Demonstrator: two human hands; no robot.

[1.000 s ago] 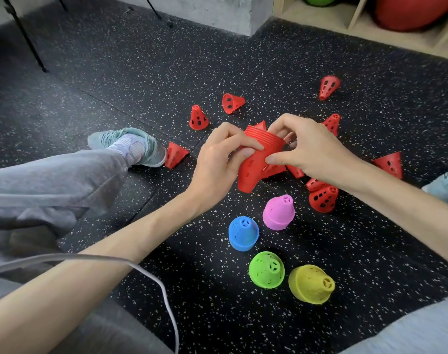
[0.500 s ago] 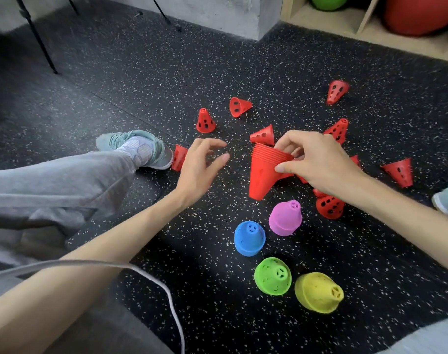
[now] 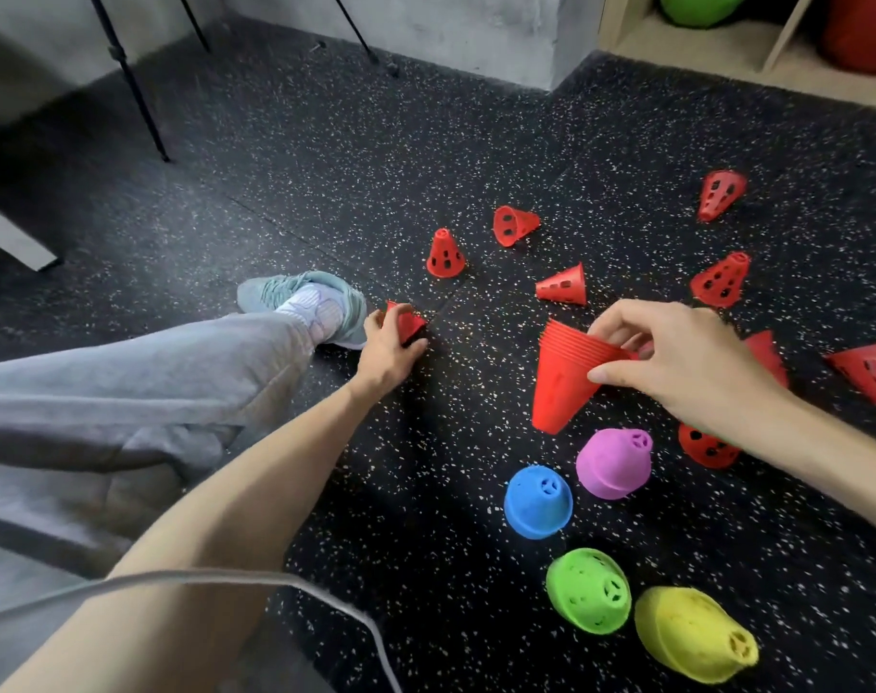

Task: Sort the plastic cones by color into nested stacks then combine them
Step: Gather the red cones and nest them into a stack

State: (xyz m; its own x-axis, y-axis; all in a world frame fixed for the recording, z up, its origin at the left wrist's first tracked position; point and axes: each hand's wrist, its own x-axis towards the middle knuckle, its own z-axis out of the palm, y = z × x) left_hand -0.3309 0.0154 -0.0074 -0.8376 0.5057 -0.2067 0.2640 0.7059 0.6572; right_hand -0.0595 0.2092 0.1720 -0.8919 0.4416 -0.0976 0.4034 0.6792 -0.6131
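Left hand curls its fingers round a loose red cone on the floor by the shoe; right hand pinches the red stack at its rim. Best to nest it squarely.

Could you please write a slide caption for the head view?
Right hand holds a nested stack of red plastic cones while left hand grips a loose red cone beside the shoe.

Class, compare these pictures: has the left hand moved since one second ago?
Yes. The left hand left the red stack and went left across the floor to the shoe, where it now grips a loose red cone.
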